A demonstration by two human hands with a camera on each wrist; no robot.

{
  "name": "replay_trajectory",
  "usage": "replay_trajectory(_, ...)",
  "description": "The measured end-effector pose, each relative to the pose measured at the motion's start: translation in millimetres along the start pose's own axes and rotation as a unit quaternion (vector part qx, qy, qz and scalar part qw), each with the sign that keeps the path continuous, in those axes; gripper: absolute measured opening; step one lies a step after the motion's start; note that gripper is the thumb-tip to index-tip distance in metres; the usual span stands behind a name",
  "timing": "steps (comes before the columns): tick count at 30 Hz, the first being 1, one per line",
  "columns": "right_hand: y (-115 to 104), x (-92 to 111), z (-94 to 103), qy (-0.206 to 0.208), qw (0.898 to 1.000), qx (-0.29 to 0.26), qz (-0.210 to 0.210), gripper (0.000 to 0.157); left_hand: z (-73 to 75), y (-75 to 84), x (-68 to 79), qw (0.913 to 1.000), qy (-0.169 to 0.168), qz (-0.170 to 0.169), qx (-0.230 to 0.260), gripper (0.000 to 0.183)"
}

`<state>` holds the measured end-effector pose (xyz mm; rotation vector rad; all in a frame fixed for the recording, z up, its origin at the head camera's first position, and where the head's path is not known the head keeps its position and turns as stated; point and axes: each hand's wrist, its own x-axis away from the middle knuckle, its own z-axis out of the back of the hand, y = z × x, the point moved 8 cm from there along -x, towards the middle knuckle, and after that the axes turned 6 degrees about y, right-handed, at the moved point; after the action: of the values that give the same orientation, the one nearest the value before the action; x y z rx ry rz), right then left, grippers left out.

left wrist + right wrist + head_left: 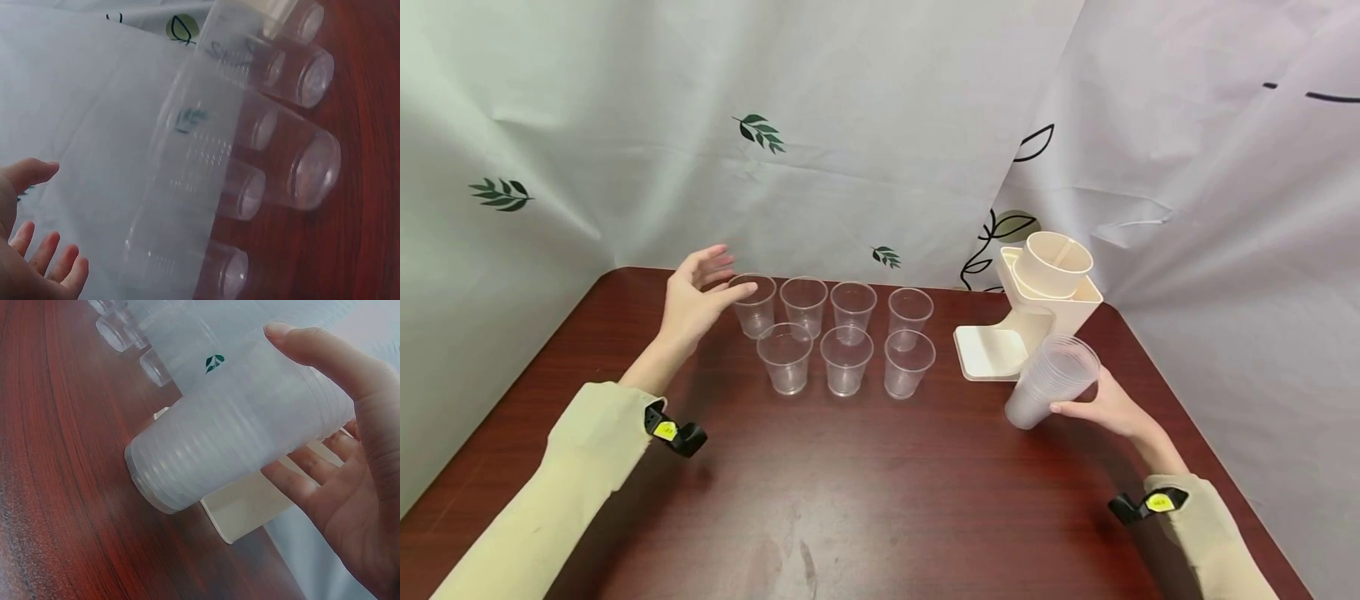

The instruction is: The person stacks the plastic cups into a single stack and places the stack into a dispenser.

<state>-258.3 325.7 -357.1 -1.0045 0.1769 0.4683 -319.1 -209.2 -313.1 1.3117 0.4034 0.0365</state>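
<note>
My left hand (691,302) is at the back left of the table, fingers spread and curving slightly. Its thumb overlaps the rim of the leftmost clear plastic cup (755,318) in the head view; from the left wrist, the hand (39,240) shows apart from the cups, holding nothing. At the right, my right hand (1108,407) grips a nested stack of clear plastic cups (1051,382) near the rim end. The stack leans, rims up and toward the hand. Thumb on one side and fingers on the other flank the stack (231,431) in the right wrist view.
Several single cups stand upright in two rows, among them a front middle cup (846,362). Behind the stack is a cream-coloured holder (1052,312) with a round collar on top and a flat base (991,352). A patterned white sheet (865,167) hangs behind the dark red table (850,483).
</note>
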Motion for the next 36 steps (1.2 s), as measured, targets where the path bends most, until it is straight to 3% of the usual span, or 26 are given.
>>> replay_trajectory(9,1.2,-0.4,-0.1,-0.001,1.000,0.002,-0.003,0.085,8.2,-18.4,-1.8,0.9994,0.017,0.015,-0.025,0.071)
replay_trajectory(23,0.1,-1.2,-1.4,-0.001,1.000,-0.006,-0.001,0.081,-0.9,-49.0,-2.6,0.9970,-0.050,0.053,-0.027,0.086)
replay_trajectory(36,2.8,-0.2,-0.5,-0.001,1.000,0.001,-0.004,0.083,-12.7,-64.6,-6.9,0.9933,-0.079,0.071,-0.045,0.091)
